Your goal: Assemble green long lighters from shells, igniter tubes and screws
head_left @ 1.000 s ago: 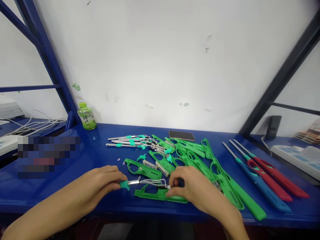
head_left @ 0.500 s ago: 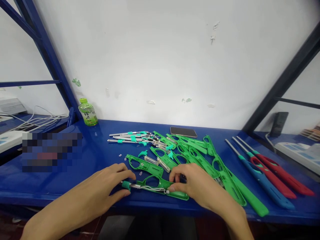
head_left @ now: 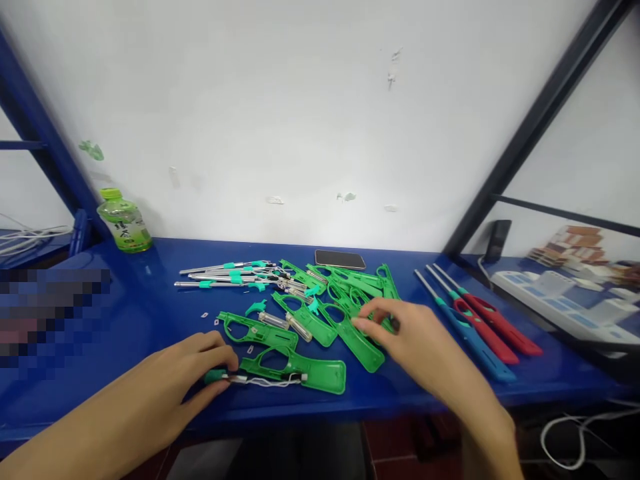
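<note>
My left hand (head_left: 200,370) is closed on a metal rod assembly with a dark green collar; its white wires (head_left: 270,382) trail right across a green handle shell (head_left: 325,375) near the table's front edge. My right hand (head_left: 395,323) is raised over the green shells to the right, thumb and fingers curled close together; what they hold, if anything, is hidden. Several green shells lie in the middle, with clear fuel tubes (head_left: 299,327) and a teal trigger piece (head_left: 257,307) among them. Metal rods with teal collars (head_left: 235,277) lie in a bundle behind.
Blue and red finished lighters (head_left: 475,340) lie at the right. A dark phone (head_left: 340,259) is by the wall, and a green bottle (head_left: 125,223) stands at back left. A white power strip (head_left: 560,303) sits beyond the right frame post.
My right hand has left the front shell and the wire ends, moving right over the other shells. My left hand keeps hold of the rod assembly. The view has turned right.
</note>
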`<state>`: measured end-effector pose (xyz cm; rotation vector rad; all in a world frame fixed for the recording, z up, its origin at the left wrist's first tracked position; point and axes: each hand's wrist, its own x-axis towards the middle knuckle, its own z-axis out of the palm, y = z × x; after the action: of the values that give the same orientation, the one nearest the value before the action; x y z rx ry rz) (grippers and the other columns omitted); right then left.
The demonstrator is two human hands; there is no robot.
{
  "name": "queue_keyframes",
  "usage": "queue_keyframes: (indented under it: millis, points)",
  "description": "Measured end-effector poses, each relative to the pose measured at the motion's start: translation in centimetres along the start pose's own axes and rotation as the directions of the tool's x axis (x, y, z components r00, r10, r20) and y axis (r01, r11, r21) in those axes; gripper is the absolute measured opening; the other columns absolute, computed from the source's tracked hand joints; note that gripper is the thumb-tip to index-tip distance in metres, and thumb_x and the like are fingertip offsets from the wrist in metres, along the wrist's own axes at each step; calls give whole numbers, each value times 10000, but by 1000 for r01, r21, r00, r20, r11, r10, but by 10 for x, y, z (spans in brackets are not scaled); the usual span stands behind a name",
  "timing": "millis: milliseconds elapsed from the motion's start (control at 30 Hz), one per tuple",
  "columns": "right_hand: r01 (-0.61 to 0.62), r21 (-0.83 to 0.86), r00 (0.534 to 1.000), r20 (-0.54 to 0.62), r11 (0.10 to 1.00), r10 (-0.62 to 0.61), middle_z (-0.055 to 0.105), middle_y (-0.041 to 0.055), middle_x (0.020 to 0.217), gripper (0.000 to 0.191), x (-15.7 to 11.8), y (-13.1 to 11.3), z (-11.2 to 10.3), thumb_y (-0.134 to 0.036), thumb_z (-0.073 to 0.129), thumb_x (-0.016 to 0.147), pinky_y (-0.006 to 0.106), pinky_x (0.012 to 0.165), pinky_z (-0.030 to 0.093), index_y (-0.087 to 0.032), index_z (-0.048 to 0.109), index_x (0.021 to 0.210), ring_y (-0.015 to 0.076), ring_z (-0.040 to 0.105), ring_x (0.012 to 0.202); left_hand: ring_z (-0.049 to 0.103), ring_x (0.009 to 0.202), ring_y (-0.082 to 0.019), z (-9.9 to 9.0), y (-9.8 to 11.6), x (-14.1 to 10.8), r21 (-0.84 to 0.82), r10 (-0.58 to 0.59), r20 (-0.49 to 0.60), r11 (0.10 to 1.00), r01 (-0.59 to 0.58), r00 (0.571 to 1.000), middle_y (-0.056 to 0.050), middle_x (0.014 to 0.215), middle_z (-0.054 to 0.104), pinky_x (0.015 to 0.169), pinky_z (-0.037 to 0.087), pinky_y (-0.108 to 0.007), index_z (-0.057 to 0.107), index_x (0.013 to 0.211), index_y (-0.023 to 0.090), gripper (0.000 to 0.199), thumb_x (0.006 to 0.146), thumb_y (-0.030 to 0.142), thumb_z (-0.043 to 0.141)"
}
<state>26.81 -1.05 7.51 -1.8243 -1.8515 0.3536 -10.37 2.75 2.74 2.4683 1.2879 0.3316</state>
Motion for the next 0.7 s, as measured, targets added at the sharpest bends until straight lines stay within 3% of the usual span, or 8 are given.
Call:
queue_keyframes:
  millis: [100, 233, 367, 567, 700]
  points:
    - [-204, -133, 972, -150, 970, 183, 832, 8, 889, 284, -6, 33, -18, -547, 649, 997, 354, 687, 440, -307, 789, 937, 255, 739, 733, 769, 1118, -238, 7, -2, 3, 17, 18, 0, 1000, -18, 1000, 16, 1203, 778, 944, 585, -297, 806, 1092, 396, 273, 1037, 533, 576]
    - [-391, -246, 917, -183, 887, 354, 848, 56, 915, 342, -9, 73, -26, -583, 641, 990, 393, 759, 499, -286, 780, 1088, 330, 798, 876, 771, 1078, -229, 10, 2, 6, 29, 29, 4, 999, -29, 1000, 17, 1181, 775, 924, 595, -299, 808, 1039, 392, 280, 1036, 531, 565]
    - [-425, -273, 903, -184, 863, 387, 835, 126, 893, 310, -3, 92, -20, -532, 694, 955, 422, 771, 516, -235, 779, 970, 383, 799, 926, 781, 987, -224, 13, 9, 6, 48, 43, -9, 998, -42, 999, 4, 1113, 782, 862, 612, -299, 798, 986, 365, 288, 1040, 524, 564]
    - [-402, -267, 913, -191, 876, 361, 829, 82, 853, 219, 9, 97, -4, -460, 731, 926, 371, 719, 496, -252, 775, 874, 320, 792, 856, 808, 1079, -230, 29, 20, 12, 126, 207, -123, 973, -192, 971, 15, 1217, 809, 853, 638, -273, 810, 1134, 400, 340, 1096, 524, 496]
    - [-394, -256, 915, -200, 883, 351, 825, 76, 848, 187, 14, 97, 1, -407, 731, 928, 354, 696, 476, -251, 793, 846, 297, 784, 834, 818, 1050, -220, 35, 26, 17, 179, 287, -169, 950, -257, 943, 4, 1176, 820, 883, 646, -276, 810, 1185, 392, 348, 1110, 483, 483]
